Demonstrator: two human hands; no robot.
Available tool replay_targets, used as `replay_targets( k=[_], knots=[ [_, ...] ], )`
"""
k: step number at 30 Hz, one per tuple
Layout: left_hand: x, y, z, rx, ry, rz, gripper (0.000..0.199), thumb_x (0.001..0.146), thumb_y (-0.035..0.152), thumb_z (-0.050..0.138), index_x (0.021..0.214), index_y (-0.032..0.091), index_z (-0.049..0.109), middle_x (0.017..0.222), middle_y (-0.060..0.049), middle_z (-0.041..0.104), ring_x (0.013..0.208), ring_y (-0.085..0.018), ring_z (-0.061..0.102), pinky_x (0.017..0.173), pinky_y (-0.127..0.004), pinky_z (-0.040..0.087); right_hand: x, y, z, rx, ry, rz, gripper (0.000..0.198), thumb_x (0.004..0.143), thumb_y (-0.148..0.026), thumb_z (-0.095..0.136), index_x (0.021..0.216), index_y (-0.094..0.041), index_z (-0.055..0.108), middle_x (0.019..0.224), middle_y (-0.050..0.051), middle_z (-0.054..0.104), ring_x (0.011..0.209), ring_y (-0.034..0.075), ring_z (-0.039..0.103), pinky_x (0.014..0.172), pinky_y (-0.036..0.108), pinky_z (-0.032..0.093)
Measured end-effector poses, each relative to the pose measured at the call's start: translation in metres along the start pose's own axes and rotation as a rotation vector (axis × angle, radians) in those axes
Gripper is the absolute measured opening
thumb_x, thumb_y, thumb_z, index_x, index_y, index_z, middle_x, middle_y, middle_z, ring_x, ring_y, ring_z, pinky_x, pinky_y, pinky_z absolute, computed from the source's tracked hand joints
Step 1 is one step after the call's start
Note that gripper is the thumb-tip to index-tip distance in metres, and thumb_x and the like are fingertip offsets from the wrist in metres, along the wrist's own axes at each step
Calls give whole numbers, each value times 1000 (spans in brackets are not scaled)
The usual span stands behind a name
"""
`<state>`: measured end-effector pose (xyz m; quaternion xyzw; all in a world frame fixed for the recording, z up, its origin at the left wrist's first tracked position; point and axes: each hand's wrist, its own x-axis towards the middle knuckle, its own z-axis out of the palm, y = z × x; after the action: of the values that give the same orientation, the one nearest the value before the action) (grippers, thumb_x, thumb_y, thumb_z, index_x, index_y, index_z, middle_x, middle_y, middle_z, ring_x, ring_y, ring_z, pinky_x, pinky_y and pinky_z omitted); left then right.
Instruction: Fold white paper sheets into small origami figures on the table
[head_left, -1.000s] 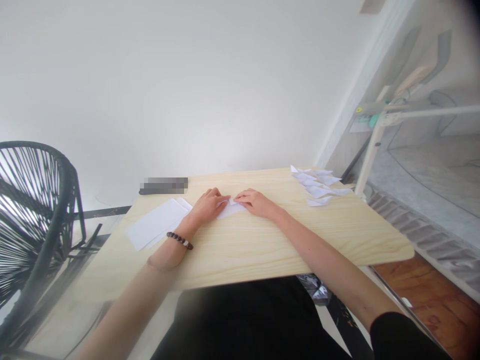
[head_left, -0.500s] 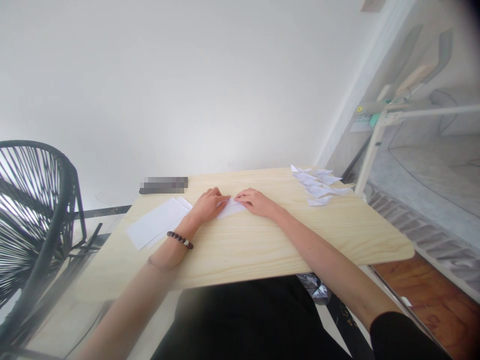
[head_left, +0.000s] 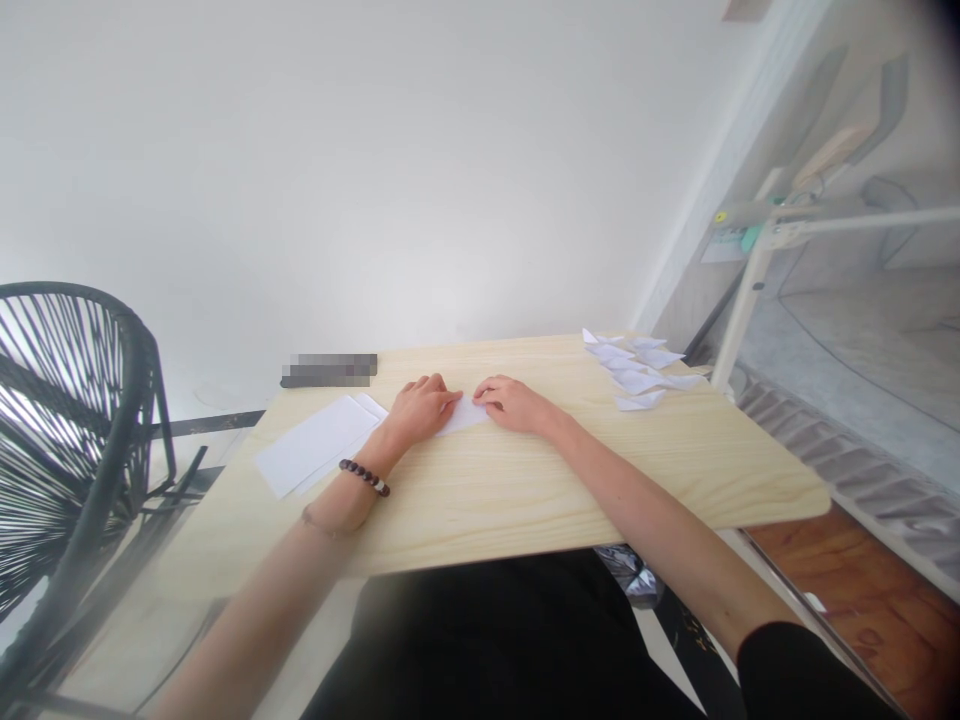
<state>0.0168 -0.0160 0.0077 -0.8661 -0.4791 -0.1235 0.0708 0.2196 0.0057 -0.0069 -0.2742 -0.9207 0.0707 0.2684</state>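
On pale wood table point(head_left: 480, 510), small white paper point(head_left: 463, 414) lies btwn L hand point(head_left: 422, 408), mostly closed w/ thumb & index pinching its L end, & R hand point(head_left: 516, 406), half-curled, fingertips at its R end, can't tell if gripping, w/ folded pcs point(head_left: 634, 382) farther R.

The left hand point(head_left: 424, 408) and right hand point(head_left: 517, 404), both curled, lie near each other.
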Motion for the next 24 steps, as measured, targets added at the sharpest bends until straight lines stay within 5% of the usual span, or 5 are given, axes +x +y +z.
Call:
replay_targets(
  k=[13, 24],
  knots=[
    [11, -7, 14, -351, 68, -214, 20, 71, 35, 50, 73, 22, 64, 81, -3, 59, 81, -18, 51, 70, -27, 39, -2, -2, -1, -27, 43, 106, 17, 70, -9, 46, 71, -16, 62, 80, 3, 58, 74, 12, 51, 70, 23, 38],
    [6, -1, 8, -758, -33, -237, 30, 68, 41, 50, 76, 14, 59, 70, -3, 61, 62, -13, 53, 56, -23, 40, 5, -10, 8, 37, 91, 188, 14, 78, -22, 44, 81, -16, 57, 79, 3, 56, 76, 12, 49, 71, 24, 36]
  ],
)
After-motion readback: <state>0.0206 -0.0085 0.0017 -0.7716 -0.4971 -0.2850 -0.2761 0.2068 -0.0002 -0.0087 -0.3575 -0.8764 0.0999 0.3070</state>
